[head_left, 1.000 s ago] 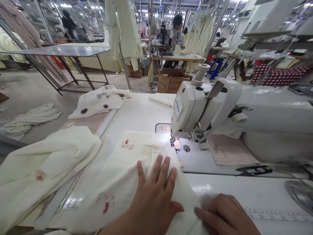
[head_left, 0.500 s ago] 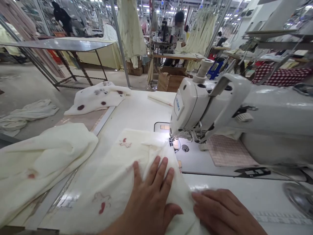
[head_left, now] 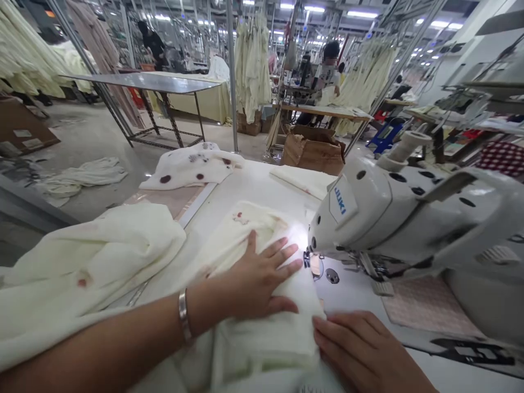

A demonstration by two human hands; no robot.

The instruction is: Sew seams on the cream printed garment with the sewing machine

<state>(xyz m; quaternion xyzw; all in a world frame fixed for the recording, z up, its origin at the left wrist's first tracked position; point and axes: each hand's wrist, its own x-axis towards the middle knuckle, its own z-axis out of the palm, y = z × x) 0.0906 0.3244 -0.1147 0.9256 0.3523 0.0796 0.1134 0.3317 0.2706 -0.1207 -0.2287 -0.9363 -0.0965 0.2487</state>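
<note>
My left hand [head_left: 256, 281] lies flat with fingers spread on a cream printed fabric piece [head_left: 245, 229] on the white sewing table [head_left: 241, 185]. Its fingertips reach close to the needle area [head_left: 308, 261] of the white sewing machine [head_left: 409, 218]. A metal bracelet [head_left: 183, 315] sits on that wrist. My right hand [head_left: 362, 352] rests at the fabric's right edge, fingers together and pressed flat on the folded cloth, below the machine head.
A heap of cream fabric [head_left: 82, 267] lies at the left. A spotted white piece [head_left: 192, 169] and a folded piece [head_left: 303, 180] lie farther back. A cardboard box [head_left: 313, 150], a metal table [head_left: 143, 84], hanging garments and a seated person [head_left: 327, 71] stand beyond.
The view has come closer and shifted right. My left hand has slid the fabric forward toward the needle, with my forearm now stretched out. My right hand stays at the fabric's right edge.
</note>
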